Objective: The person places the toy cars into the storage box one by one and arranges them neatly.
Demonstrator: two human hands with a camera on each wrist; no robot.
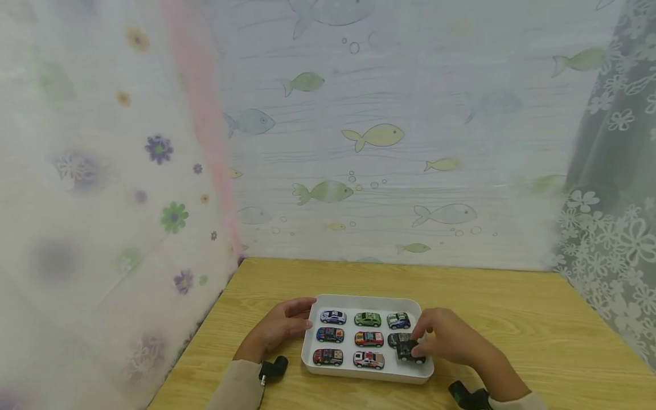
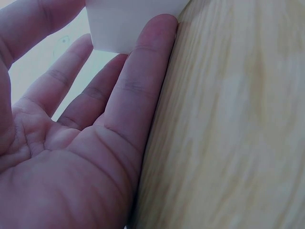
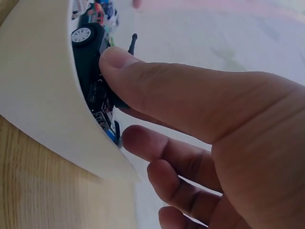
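A white tray [image 1: 359, 373] on the table holds several small toy cars set out in rows. At its left side, my left hand [image 1: 279, 324] touches the wall with fairly straight fingers; the left wrist view shows the fingertips against the white side [image 2: 124, 24]. My right hand [image 1: 451, 336] pinches a black toy car [image 1: 408, 355] between thumb and fingers at the tray's front right. Close up, that car [image 3: 86, 62] shows a white-spoked wheel and a thin black post. Just behind it, a dark toy car [image 1: 393, 340] is partly hidden by the right hand's fingers and the held car.
Also in the tray are a green car [image 1: 367, 319], a red-and-yellow car [image 1: 369, 339] and a white car [image 1: 369, 360]. The wooden table [image 1: 512, 319] extends around the tray. A fish-patterned curtain [image 1: 379, 188] hangs behind it, with flowered cloth [image 1: 128, 228] at left.
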